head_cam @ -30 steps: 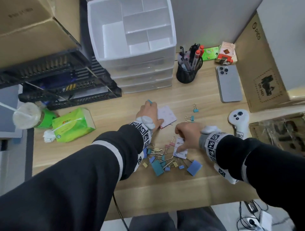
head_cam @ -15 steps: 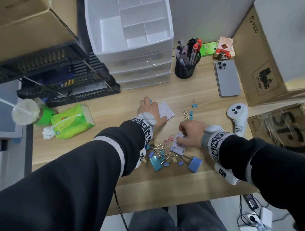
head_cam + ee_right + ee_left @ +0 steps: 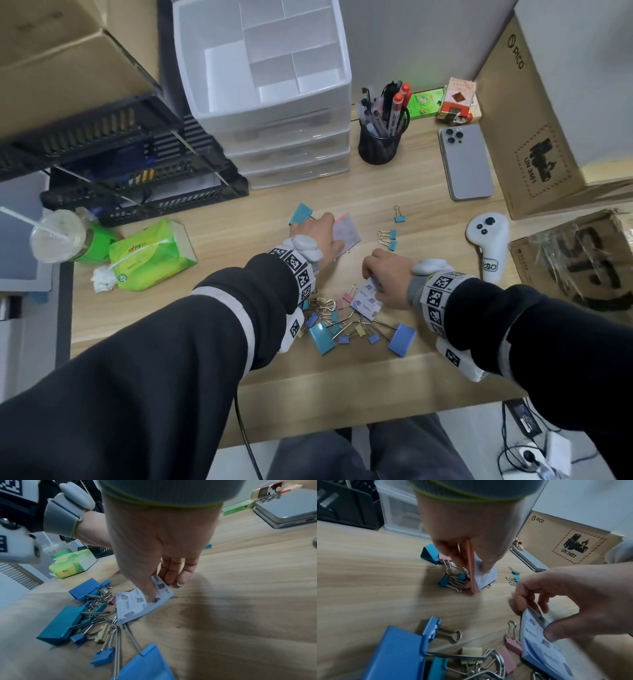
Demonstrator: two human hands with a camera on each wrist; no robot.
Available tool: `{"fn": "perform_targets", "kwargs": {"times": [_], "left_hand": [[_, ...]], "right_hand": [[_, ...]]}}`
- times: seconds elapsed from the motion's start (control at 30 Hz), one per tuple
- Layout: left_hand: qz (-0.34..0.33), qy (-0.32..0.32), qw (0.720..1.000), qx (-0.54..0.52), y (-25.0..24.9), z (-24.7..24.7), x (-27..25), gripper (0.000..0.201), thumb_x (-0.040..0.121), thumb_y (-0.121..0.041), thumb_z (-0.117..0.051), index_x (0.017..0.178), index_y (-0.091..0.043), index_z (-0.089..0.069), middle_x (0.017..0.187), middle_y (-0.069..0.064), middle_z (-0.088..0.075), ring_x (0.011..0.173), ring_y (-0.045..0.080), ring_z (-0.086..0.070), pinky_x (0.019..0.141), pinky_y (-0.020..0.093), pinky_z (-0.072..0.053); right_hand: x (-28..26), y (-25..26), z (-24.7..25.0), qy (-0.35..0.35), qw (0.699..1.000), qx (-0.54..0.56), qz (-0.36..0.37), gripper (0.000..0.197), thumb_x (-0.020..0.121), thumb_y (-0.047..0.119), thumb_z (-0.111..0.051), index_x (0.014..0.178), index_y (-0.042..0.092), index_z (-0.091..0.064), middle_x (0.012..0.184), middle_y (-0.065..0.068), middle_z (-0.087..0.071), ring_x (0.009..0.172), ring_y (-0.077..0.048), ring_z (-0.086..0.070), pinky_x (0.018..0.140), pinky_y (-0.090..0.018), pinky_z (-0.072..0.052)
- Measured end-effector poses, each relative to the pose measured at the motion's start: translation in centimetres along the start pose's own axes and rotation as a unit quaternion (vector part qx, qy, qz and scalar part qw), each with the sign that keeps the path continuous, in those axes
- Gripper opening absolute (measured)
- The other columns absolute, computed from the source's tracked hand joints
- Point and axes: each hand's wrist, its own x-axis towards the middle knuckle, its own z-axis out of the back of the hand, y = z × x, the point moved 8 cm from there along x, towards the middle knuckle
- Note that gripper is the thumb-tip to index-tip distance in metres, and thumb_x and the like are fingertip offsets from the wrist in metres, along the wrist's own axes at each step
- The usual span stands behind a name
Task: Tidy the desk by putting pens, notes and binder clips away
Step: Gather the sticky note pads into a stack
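Observation:
My left hand (image 3: 325, 236) pinches a pink and lilac note pad (image 3: 347, 236) between thumb and fingers. In the left wrist view the pad (image 3: 475, 574) stands tilted on its edge on the desk, among small teal and pink binder clips (image 3: 452, 580). My right hand (image 3: 371, 274) pinches a blue pad printed "Notes" (image 3: 368, 303), thumb on top and fingers at its far edge (image 3: 137, 605). A pile of binder clips (image 3: 339, 325) lies just in front of both hands. One teal clip (image 3: 300, 212) sits beyond the left hand. Small blue clips (image 3: 390, 236) lie to the right.
A white drawer organiser (image 3: 267, 68) and a black pen cup (image 3: 382, 144) with pens stand at the back. A phone (image 3: 467, 164), a white controller (image 3: 488, 246) and cardboard boxes (image 3: 534, 130) are to the right. Black trays (image 3: 144, 185), a tissue pack (image 3: 154, 253) and a drink cup (image 3: 58, 236) are to the left.
Both hands stay on their pads with little shift. The teal clip beyond the left hand shows more than before.

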Motion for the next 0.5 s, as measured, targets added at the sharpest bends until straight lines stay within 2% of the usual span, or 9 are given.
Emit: {"fn": "perform_targets", "kwargs": {"times": [0.1,0.2,0.27,0.4,0.43,0.5], "left_hand": [[-0.027,0.021,0.995,-0.095,0.0,-0.1,-0.8,0.025,0.092,-0.033,-0.057,0.107,-0.013,-0.050,0.097,0.011,-0.063,0.086,0.032,-0.060,0.070,0.037,-0.047],[-0.035,0.019,0.986,-0.164,0.6,0.4,-1.4,0.024,0.091,-0.027,-0.060,0.111,-0.016,-0.053,0.093,0.003,-0.060,0.082,0.025,-0.056,0.066,0.032,-0.041],[-0.036,0.017,0.981,-0.189,1.1,1.1,-1.9,0.022,0.090,-0.024,-0.060,0.110,-0.018,-0.053,0.093,0.001,-0.060,0.083,0.026,-0.058,0.067,0.032,-0.043],[-0.024,0.017,0.971,-0.236,2.1,2.5,-3.0,0.014,0.086,-0.018,-0.064,0.095,-0.020,-0.053,0.089,0.002,-0.060,0.083,0.025,-0.056,0.068,0.032,-0.041],[-0.022,0.022,0.968,-0.249,2.2,2.9,-3.3,0.013,0.085,-0.019,-0.064,0.092,-0.019,-0.054,0.088,0.004,-0.060,0.082,0.026,-0.057,0.069,0.034,-0.043],[-0.017,0.040,0.957,-0.286,2.2,3.3,-3.7,0.012,0.081,-0.022,-0.063,0.088,-0.018,-0.055,0.086,0.006,-0.060,0.080,0.025,-0.057,0.070,0.034,-0.044]], "right_hand": [[-0.3,0.0,0.2,-0.004,1.000,0.030,-0.006,0.036,0.071,0.012,-0.066,0.097,0.028,-0.046,0.096,0.007,-0.053,0.083,-0.019,-0.057,0.073,-0.036,-0.051],[-0.9,0.1,0.2,-0.013,0.998,0.068,0.000,0.036,0.068,0.011,-0.066,0.094,0.027,-0.047,0.089,0.009,-0.054,0.078,-0.020,-0.058,0.070,-0.036,-0.051],[-1.5,0.0,0.8,-0.019,0.995,0.098,0.004,0.036,0.068,0.014,-0.072,0.095,0.024,-0.052,0.087,0.007,-0.056,0.077,-0.018,-0.056,0.068,-0.033,-0.049],[-2.5,-0.8,3.5,-0.025,0.979,0.200,-0.034,0.040,0.069,0.020,-0.085,0.101,0.021,-0.060,0.089,0.002,-0.064,0.071,-0.011,-0.055,0.062,-0.022,-0.047],[-2.7,-1.0,4.2,-0.021,0.972,0.228,-0.047,0.039,0.070,0.019,-0.086,0.101,0.021,-0.062,0.091,0.000,-0.067,0.072,-0.011,-0.058,0.065,-0.023,-0.050],[-2.4,-1.5,5.2,-0.009,0.955,0.291,-0.061,0.035,0.072,0.016,-0.086,0.097,0.021,-0.063,0.092,-0.004,-0.074,0.078,-0.016,-0.068,0.078,-0.033,-0.058]]}}
